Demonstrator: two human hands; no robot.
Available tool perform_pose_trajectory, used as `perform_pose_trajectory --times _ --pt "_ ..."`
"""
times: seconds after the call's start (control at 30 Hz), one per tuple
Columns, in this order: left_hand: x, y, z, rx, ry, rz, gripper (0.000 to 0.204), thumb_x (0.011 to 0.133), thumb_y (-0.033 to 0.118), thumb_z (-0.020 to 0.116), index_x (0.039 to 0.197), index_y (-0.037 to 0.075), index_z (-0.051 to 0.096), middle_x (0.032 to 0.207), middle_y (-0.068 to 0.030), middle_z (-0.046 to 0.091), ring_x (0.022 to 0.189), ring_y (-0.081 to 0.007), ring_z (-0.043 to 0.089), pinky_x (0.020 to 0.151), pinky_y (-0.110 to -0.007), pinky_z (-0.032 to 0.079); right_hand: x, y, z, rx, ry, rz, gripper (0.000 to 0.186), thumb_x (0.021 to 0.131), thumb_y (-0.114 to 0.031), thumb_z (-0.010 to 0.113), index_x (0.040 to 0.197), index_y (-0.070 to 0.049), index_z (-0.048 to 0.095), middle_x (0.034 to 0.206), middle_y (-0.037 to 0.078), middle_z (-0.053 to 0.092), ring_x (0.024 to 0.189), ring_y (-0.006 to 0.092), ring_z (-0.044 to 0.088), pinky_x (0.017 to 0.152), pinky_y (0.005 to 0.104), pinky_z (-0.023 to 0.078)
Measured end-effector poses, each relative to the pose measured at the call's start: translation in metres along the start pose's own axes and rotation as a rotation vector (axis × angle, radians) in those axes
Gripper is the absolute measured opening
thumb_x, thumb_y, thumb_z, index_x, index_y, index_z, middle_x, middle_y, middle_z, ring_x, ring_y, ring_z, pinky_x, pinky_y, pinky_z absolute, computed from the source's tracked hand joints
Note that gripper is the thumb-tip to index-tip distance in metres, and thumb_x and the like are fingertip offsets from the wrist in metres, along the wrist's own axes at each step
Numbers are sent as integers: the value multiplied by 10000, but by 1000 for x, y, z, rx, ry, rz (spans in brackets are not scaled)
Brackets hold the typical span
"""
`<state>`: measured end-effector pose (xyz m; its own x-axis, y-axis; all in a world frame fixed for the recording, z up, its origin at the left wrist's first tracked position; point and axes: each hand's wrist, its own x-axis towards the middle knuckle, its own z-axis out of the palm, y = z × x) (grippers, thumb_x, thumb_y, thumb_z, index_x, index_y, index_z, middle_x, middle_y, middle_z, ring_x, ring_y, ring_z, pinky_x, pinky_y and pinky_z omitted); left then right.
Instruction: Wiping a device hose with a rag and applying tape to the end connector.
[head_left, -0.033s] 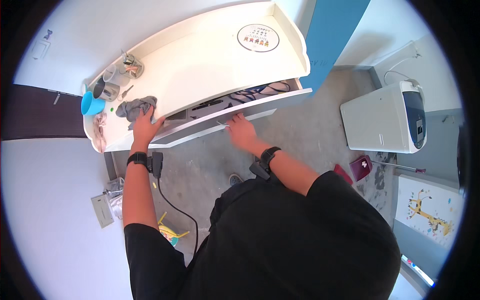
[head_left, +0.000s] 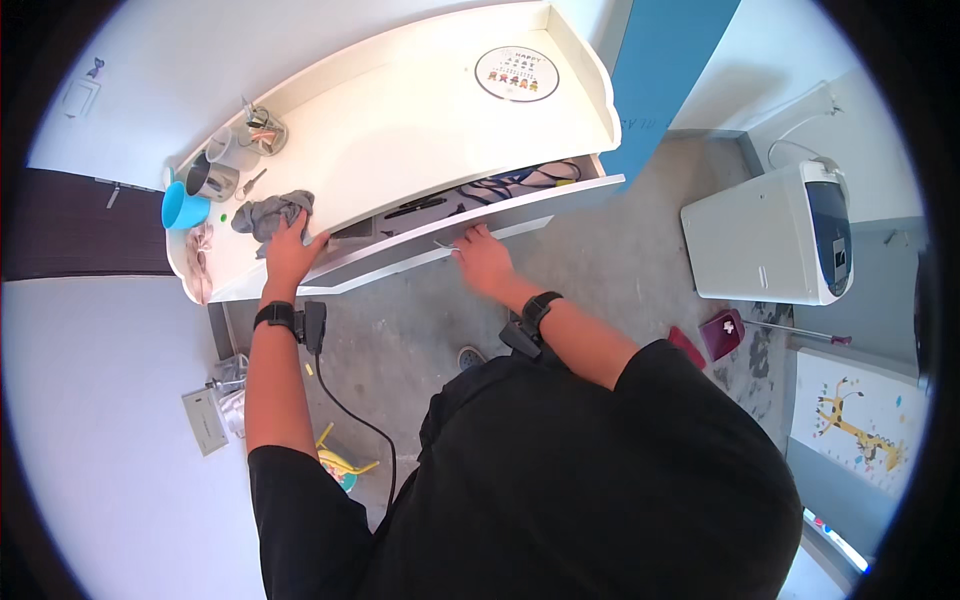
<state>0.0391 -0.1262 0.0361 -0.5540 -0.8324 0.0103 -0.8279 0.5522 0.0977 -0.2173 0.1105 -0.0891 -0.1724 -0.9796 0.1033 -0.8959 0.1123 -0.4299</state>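
Note:
My left hand (head_left: pixel 290 255) rests on the white desktop (head_left: pixel 400 110), its fingers pressed into a bunched grey cloth (head_left: pixel 265 217). The thumb is spread toward the front edge. Below that edge a shallow drawer (head_left: pixel 560 198) with a grey front is pulled partly out. My right hand (head_left: pixel 482 255) is curled at the drawer's handle (head_left: pixel 442 245); its fingertips reach the top of the front. Inside the drawer lie coiled dark cables (head_left: pixel 505 185), a black pen-like item (head_left: pixel 412 209) and a flat grey item (head_left: pixel 352 234), partly hidden.
A blue cup (head_left: pixel 185 207), a metal cup (head_left: pixel 213 180) and a jar of pens (head_left: pixel 268 135) stand along the back left. Keys (head_left: pixel 250 185) and a pinkish cloth (head_left: pixel 200 262) lie nearby. A white appliance (head_left: pixel 755 245) and a dustpan (head_left: pixel 722 335) are on the floor at right.

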Motion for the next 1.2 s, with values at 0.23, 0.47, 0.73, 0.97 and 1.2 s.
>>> perform_pose_trajectory --times 0.23,0.47,0.73,0.97,1.2 --pt "-3 -8 4 74 -9 -5 671 762 476 704 1348 191 542 1365 -309 464 1082 -455 589 903 -461 497 0 -6 2 2 169 6 103 775 -107 602 867 -101 648 957 87 593 1062 274 540 758 395 520" --pt "-12 -3 -12 193 -67 19 792 696 567 730 1389 276 483 1396 -218 485 1099 -415 602 840 -432 529 -1 -4 5 -33 153 14 144 764 -87 593 894 -121 646 913 58 575 1025 251 550 703 383 503" --pt "-10 -22 -8 220 -21 97 734 747 467 713 1413 347 430 1413 -167 484 1165 -358 579 844 -405 535 1 5 14 35 324 -82 106 781 -135 606 883 -125 633 844 39 586 922 248 565 702 368 487" --pt "-8 -8 -12 174 -53 14 660 846 653 527 1389 279 486 1440 -163 455 1244 -405 508 899 -419 511 9 3 4 154 338 -97 63 839 -162 610 871 -115 638 850 32 596 923 259 560 730 369 476" --pt "-4 11 -17 261 -73 11 741 824 694 528 1408 240 470 1453 -201 423 1275 -419 470 939 -422 488 58 20 19 106 263 17 99 846 -170 610 893 -97 656 923 83 614 988 295 540 794 416 503"
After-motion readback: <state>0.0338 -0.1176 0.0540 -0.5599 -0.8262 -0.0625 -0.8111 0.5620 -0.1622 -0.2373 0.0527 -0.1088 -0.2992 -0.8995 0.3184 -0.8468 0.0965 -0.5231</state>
